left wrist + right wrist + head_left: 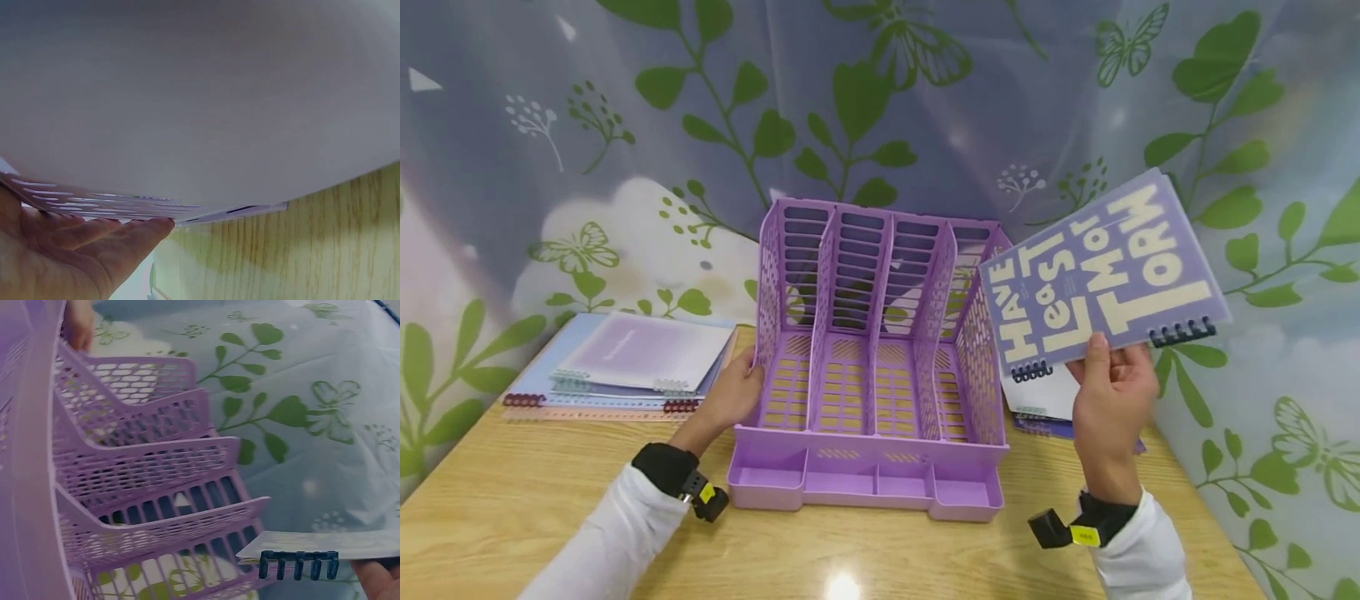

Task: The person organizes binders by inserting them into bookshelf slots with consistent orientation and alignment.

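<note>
A purple slotted desk file rack (865, 433) with upright dividers and a tray of small compartments along its front stands on the table. The left hand (737, 387) rests against its left side wall; in the left wrist view its fingers (119, 247) lie along the slotted panel. To the right, the right hand (1116, 400) pinches a purple spiral notebook (1097, 275) with large cream lettering by its lower edge, thumb in front. The notebook is raised and tilted beside the rack's right wall. In the right wrist view its dark binding rings (299, 564) show near the rack's edge.
Left of the rack lies a stack of spiral notebooks (636, 354), a pale one on top. More notebooks (1045, 400) lie at the right, partly hidden behind the right hand and raised notebook. Behind the wooden table (865, 558) hangs a leaf-patterned cloth (880, 108).
</note>
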A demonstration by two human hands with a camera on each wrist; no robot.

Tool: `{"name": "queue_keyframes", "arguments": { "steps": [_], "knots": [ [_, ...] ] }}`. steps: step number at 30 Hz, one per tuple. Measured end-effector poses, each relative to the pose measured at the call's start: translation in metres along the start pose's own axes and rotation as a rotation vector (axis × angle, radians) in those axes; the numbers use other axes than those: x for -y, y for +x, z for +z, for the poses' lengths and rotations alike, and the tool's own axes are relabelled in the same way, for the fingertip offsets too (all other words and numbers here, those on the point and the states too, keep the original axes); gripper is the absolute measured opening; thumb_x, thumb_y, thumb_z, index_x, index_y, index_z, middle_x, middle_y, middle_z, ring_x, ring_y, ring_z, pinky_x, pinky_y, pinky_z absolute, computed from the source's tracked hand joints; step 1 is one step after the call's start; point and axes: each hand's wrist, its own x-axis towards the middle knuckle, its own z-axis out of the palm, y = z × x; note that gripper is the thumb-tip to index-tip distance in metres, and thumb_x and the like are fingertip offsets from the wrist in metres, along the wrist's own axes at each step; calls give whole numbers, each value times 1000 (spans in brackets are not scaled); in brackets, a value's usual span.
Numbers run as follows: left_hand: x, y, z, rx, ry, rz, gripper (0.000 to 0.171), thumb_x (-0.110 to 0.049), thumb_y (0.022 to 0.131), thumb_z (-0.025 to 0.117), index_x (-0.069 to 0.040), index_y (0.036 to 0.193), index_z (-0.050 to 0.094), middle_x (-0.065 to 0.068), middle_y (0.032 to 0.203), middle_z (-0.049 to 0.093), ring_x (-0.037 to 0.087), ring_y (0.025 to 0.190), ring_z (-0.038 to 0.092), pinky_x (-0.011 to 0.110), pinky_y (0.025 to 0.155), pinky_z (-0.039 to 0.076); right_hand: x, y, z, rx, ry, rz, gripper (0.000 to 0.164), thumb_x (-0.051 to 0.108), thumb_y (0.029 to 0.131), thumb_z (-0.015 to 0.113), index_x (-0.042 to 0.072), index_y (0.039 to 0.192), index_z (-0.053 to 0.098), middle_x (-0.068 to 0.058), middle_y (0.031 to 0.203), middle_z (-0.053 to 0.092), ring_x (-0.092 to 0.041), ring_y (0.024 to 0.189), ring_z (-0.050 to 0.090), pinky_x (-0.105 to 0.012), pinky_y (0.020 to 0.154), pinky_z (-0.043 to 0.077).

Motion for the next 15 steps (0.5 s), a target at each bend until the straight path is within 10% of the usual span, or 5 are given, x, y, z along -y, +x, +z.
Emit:
{"name": "queue_keyframes", "arguments": {
  "steps": [8,15],
  "knots": [
    [1,0,0,-11,-15,2,44,-9,101,30,9,141,33,35,120,54,45,106,56,55,91,44,-37,3,26,120,-422,-58,24,4,99,46,-12,114,57,-25,93,65,-4,69,57,-13,60,46],
    [3,0,0,-10,-42,-7,44,-9,101,30,9,141,32,34,118,55,45,104,57,54,89,45,-57,-3,46,281,-668,-148,17,4,97,51,-2,82,55,-7,59,46,-11,48,36,-20,42,26]
  ]
}}
